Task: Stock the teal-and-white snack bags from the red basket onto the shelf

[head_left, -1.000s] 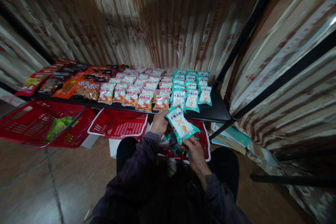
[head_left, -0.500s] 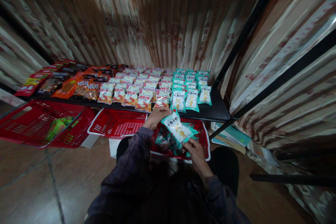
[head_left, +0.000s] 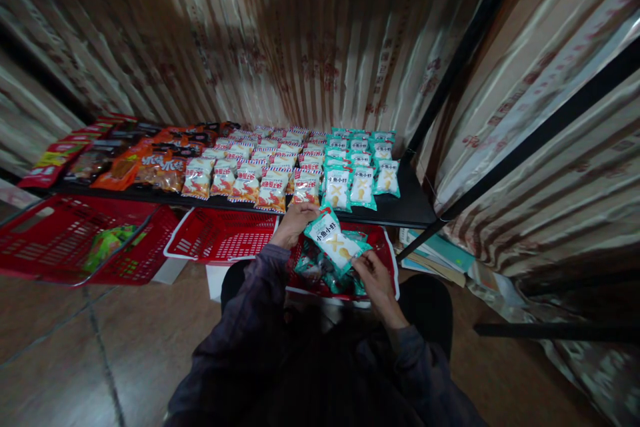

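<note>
Between my two hands is a teal and white snack bag, tilted, above a red basket. My left hand pinches its upper left corner, near the shelf's front edge. At the lower right end, my right hand has its fingers closed on the bag's edge. More teal packets lie in the basket under it. Matching teal bags stand in rows at the right of the black shelf. White and orange snack bags fill the rows to their left.
Orange snack bags and red packets lie at the shelf's left. Below are another red basket and a larger one holding green packets. A black post rises at right, by folders on the floor.
My right hand has shifted its grip slightly up and right along the snack bag's edge. The left hand keeps its corner. The whole view has moved a little.
</note>
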`<state>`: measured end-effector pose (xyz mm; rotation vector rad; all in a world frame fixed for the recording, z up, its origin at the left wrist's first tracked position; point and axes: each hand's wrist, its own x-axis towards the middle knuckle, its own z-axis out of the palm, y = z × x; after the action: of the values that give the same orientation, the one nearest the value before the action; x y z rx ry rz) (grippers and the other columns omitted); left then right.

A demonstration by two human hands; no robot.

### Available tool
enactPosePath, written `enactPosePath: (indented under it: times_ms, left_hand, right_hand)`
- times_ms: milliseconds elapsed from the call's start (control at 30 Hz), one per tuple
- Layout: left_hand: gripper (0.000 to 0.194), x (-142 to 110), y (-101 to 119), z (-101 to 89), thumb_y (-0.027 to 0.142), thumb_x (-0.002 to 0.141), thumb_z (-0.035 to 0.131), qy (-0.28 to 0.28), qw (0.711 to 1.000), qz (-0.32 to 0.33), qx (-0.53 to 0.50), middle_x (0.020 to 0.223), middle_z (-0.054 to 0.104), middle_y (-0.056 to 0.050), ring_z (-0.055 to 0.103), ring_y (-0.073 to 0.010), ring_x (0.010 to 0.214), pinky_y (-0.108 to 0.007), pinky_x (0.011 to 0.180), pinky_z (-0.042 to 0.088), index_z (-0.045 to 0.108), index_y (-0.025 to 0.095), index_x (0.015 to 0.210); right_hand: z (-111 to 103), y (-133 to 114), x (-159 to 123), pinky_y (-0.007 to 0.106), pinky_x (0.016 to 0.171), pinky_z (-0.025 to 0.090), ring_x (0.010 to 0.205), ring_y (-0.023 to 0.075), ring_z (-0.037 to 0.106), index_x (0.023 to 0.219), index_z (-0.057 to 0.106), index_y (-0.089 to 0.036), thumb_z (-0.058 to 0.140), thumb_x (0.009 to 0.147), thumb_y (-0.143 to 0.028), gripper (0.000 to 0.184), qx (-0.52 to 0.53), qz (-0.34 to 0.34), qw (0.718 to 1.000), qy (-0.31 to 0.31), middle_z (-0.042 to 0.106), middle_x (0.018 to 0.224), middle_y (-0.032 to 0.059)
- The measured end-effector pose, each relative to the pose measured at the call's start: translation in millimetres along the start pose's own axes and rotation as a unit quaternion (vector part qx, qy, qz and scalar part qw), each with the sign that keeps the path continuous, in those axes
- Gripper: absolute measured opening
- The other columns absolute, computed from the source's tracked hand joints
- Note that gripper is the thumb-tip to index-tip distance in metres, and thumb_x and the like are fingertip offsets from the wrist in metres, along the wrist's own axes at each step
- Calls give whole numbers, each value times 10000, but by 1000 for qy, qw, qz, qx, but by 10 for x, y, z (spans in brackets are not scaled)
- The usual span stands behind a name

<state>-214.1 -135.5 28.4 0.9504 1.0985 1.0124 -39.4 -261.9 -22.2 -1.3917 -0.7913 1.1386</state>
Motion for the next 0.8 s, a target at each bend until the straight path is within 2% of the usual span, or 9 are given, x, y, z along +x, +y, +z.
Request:
enactPosePath:
  times_ms: [167, 300, 467, 600, 800]
  left_hand:
    - [179, 1, -42, -9, 191, 515, 770, -9, 1000, 4, 2, 572, 631, 15, 545, -102, 539, -217, 563, 396, 649, 140, 636]
    - [160, 0, -63, -15, 194, 514, 756, -12, 1000, 12, 1, 566, 612, 17, 531, -103, 541, -224, 567, 386, 642, 142, 613]
    - [181, -10, -106, -22, 187, 492, 770, 21, 1000, 8, -21, 571, 607, 25, 528, -104, 539, -230, 568, 395, 629, 148, 599]
    - [211, -26, -167, -42, 163, 469, 787, 38, 998, -6, -53, 559, 610, 34, 528, -94, 531, -219, 575, 399, 624, 149, 603]
    - [318, -65, -149, -60, 241, 455, 850, -12, 998, -21, -66, 648, 670, 0, 576, -109, 591, -231, 625, 427, 691, 135, 709]
  right_hand:
    - [-28, 36, 39, 225, 502, 387, 522, 106, 465, 611, 510, -217, 726, 616, -496, 353, 9, -6, 1000, 8, 473, 523, -72]
    - [-42, 17, 39, 226, 476, 365, 482, 108, 467, 562, 512, -215, 728, 599, -493, 354, 7, -17, 999, 29, 477, 466, -70]
    - [-28, -37, 29, 239, 457, 378, 454, 127, 505, 558, 553, -211, 757, 539, -483, 340, 16, 1, 999, 38, 566, 454, -38]
    - [-19, -98, 6, 243, 464, 385, 439, 123, 504, 549, 572, -207, 747, 543, -435, 288, 21, 1, 999, 42, 579, 451, -35]
    - [-38, -129, -26, 242, 470, 391, 432, 114, 494, 518, 568, -200, 737, 541, -404, 266, 13, 3, 999, 47, 575, 439, -34]
